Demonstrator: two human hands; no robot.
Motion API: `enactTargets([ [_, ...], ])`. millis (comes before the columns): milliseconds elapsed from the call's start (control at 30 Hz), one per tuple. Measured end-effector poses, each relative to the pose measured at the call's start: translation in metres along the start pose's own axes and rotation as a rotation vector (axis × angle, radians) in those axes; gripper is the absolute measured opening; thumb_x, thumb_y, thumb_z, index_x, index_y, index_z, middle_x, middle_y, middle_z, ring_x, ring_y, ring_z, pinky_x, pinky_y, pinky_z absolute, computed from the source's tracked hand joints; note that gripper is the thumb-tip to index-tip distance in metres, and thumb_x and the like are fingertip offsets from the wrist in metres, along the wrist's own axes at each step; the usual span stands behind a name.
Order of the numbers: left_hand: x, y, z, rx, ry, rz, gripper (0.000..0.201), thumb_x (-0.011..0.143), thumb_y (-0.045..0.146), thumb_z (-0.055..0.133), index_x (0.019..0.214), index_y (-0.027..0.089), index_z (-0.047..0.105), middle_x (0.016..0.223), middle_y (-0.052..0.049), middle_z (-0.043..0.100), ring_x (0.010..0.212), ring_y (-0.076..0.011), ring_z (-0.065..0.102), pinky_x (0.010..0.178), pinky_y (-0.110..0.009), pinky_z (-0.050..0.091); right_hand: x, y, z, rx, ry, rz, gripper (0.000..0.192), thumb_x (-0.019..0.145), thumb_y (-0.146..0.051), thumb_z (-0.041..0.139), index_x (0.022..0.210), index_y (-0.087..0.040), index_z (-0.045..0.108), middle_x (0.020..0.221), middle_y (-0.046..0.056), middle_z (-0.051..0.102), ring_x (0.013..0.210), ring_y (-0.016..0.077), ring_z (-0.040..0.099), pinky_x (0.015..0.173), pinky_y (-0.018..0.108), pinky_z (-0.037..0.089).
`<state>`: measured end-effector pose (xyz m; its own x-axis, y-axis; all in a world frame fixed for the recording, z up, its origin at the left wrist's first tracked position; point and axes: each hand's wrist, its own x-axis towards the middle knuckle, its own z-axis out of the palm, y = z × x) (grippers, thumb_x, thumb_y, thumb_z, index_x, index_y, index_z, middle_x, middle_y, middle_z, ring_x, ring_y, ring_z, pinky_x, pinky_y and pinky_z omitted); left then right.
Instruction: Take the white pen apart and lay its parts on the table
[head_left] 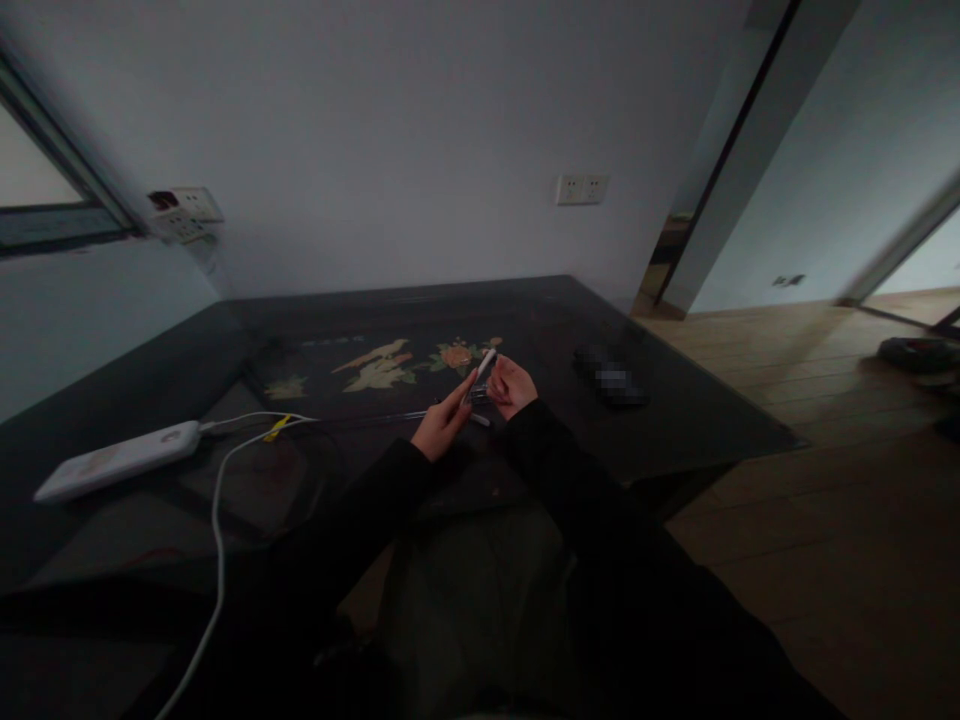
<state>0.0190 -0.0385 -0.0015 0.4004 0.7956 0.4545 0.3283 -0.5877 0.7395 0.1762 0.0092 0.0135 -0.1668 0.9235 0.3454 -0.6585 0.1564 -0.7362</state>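
My left hand (442, 424) is closed around a slim, light-coloured stick-like object (487, 362), which tilts up and to the right over the dark table. Beside its upper end, my right hand (512, 386) has its fingers curled in a pinch; what they grip, if anything, is too small to make out. Under the hands lies a small whitish piece (478, 419) on the tabletop, partly covered by my left hand. Some thin shiny items between the hands are too dim to identify.
The glossy dark table (697, 410) bears a flower-and-bird picture (379, 365). A white power strip (120, 460) lies at left, its white cable (217, 520) running off the near edge with a yellow tag (277, 428). A black, partly blurred object (611, 378) sits at right.
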Motion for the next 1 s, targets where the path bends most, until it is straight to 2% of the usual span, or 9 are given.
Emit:
enactTargets([
  [133, -0.0001, 0.0042, 0.0023, 0.022, 0.010, 0.017, 0.059, 0.091, 0.033, 0.043, 0.146, 0.018, 0.032, 0.127, -0.010, 0.060, 0.095, -0.0179, 0.064, 0.091, -0.029, 0.045, -0.0001, -0.0001, 0.0001, 0.000, 0.007, 0.010, 0.035, 0.072, -0.048, 0.072, 0.086, -0.018, 0.058, 0.037, -0.013, 0.033, 0.029, 0.0022, 0.016, 0.032, 0.018, 0.009],
  [233, 0.0000, 0.0068, 0.0027, 0.045, 0.010, 0.005, 0.058, 0.091, 0.032, 0.042, 0.147, 0.018, 0.031, 0.137, -0.009, 0.053, 0.106, -0.0198, 0.061, 0.096, -0.030, 0.043, -0.0006, -0.0004, 0.0005, -0.004, 0.009, 0.013, 0.035, 0.072, -0.048, 0.072, 0.086, -0.019, 0.058, 0.037, -0.014, 0.033, 0.029, 0.0023, 0.016, 0.032, 0.018, 0.010],
  [300, 0.0003, 0.0069, 0.0022, 0.075, 0.027, -0.010, 0.058, 0.091, 0.030, 0.042, 0.146, 0.017, 0.032, 0.129, -0.010, 0.059, 0.100, -0.0190, 0.062, 0.092, -0.029, 0.044, -0.0009, -0.0007, 0.0009, -0.005, 0.009, 0.013, 0.035, 0.071, -0.048, 0.073, 0.083, -0.019, 0.057, 0.036, -0.014, 0.033, 0.029, 0.0026, 0.016, 0.032, 0.018, 0.011],
  [367, 0.0006, 0.0055, 0.0013, 0.106, 0.042, -0.040, 0.058, 0.091, 0.029, 0.042, 0.146, 0.016, 0.032, 0.100, -0.006, 0.069, 0.076, -0.0153, 0.062, 0.079, -0.027, 0.048, -0.0010, -0.0008, 0.0014, -0.004, 0.013, 0.011, 0.036, 0.070, -0.049, 0.074, 0.077, -0.020, 0.053, 0.036, -0.014, 0.033, 0.029, 0.0029, 0.016, 0.031, 0.018, 0.011],
  [433, 0.0010, 0.0031, 0.0005, 0.123, 0.052, -0.070, 0.059, 0.091, 0.028, 0.042, 0.147, 0.016, 0.030, 0.068, 0.002, 0.060, 0.054, -0.0109, 0.049, 0.065, -0.023, 0.045, -0.0009, -0.0006, 0.0018, -0.003, 0.021, 0.006, 0.039, 0.069, -0.051, 0.074, 0.071, -0.021, 0.049, 0.036, -0.013, 0.033, 0.029, 0.0030, 0.017, 0.031, 0.018, 0.011],
  [500, 0.0016, 0.0006, -0.0001, 0.123, 0.067, -0.080, 0.059, 0.091, 0.027, 0.042, 0.147, 0.015, 0.029, 0.056, 0.006, 0.046, 0.048, -0.0091, 0.038, 0.059, -0.021, 0.041, -0.0007, -0.0004, 0.0021, -0.003, 0.027, 0.004, 0.043, 0.066, -0.053, 0.075, 0.067, -0.021, 0.046, 0.035, -0.013, 0.034, 0.029, 0.0029, 0.017, 0.031, 0.018, 0.011],
  [567, 0.0022, -0.0009, 0.0000, 0.115, 0.078, -0.078, 0.059, 0.091, 0.027, 0.042, 0.147, 0.015, 0.029, 0.055, 0.007, 0.041, 0.048, -0.0088, 0.034, 0.058, -0.021, 0.039, -0.0005, -0.0003, 0.0023, -0.003, 0.028, 0.003, 0.046, 0.063, -0.054, 0.076, 0.065, -0.021, 0.045, 0.035, -0.013, 0.035, 0.029, 0.0027, 0.017, 0.031, 0.019, 0.010],
  [767, 0.0019, -0.0004, 0.0012, 0.089, 0.070, -0.065, 0.058, 0.092, 0.029, 0.040, 0.147, 0.015, 0.028, 0.063, 0.004, 0.050, 0.052, -0.0092, 0.036, 0.061, -0.021, 0.039, 0.0002, -0.0002, 0.0017, -0.004, 0.040, 0.010, 0.046, 0.062, -0.053, 0.077, 0.065, -0.022, 0.044, 0.035, -0.013, 0.035, 0.030, 0.0030, 0.018, 0.031, 0.018, 0.011],
  [1000, -0.0018, 0.0008, 0.0019, 0.011, -0.010, -0.045, 0.061, 0.093, 0.030, 0.041, 0.149, 0.017, 0.023, 0.059, 0.007, 0.038, 0.050, -0.0083, 0.033, 0.052, -0.018, 0.032, -0.0014, -0.0017, 0.0027, 0.003, 0.036, 0.023, 0.041, 0.067, -0.052, 0.075, 0.072, -0.021, 0.049, 0.035, -0.014, 0.031, 0.029, 0.0021, 0.018, 0.032, 0.018, 0.011],
])
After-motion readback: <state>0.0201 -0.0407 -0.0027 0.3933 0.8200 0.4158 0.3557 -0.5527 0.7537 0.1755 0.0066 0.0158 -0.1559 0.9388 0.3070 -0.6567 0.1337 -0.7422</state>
